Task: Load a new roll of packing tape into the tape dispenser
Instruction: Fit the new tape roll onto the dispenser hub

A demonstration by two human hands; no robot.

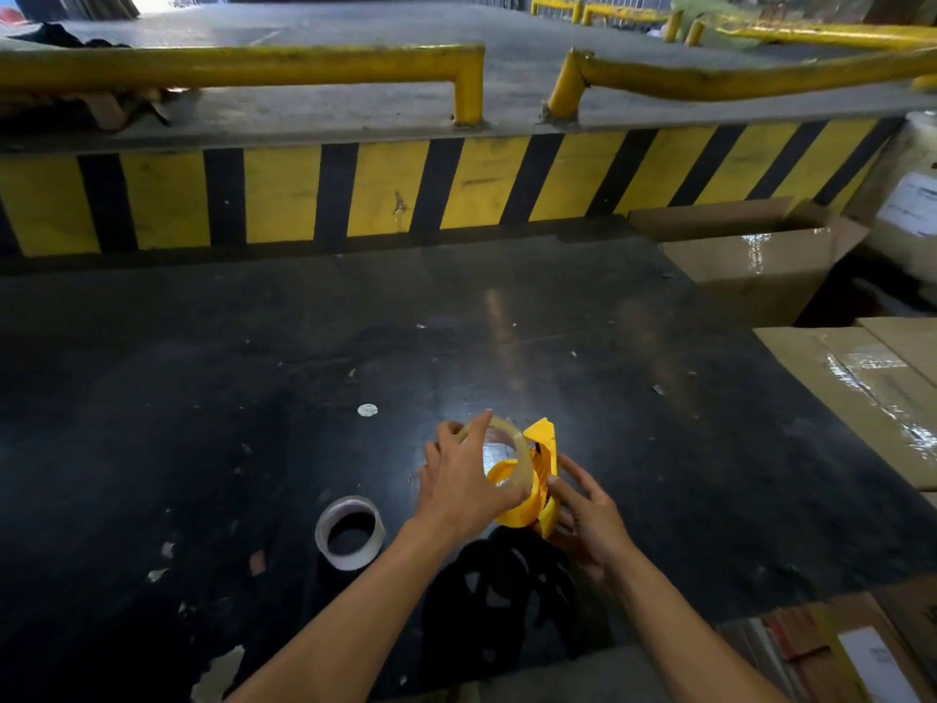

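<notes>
- Left hand (464,487) gripping thin clear tape ring (517,459), held against yellow dispenser (540,479).
- Right hand (590,520) clasping dispenser from right side, above tabletop (203,398) near front edge.
- Full tape roll (350,532) lying flat, left of hands, untouched.

Left hand (469,482) gripping thin tape ring (512,451) against yellow dispenser (537,479), right hand (590,520) steadying dispenser; spare roll (350,532) left of dispenser.
</notes>
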